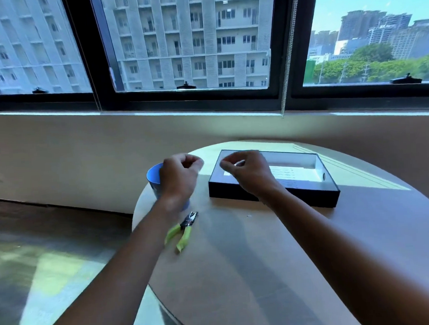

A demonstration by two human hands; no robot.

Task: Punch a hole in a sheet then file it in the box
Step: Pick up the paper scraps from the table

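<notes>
A shallow black box [308, 194] with a white inside lies on the far half of the round table [253, 273]. A printed sheet [288, 174] lies flat in it. My right hand [250, 174] hovers over the box's left end, fingers curled with the thumb near the fingertips, and I see nothing in it. My left hand [179, 177] is raised left of the box, in front of a blue cup [152, 177], its fingers curled and holding nothing. A hole punch [183, 230] with green handles lies on the table below my left wrist.
The table stands close to a beige wall under a wide window with dark frames. A bead chain [288, 57] hangs from the blind behind the box. To the left the table edge drops to the floor [51, 260].
</notes>
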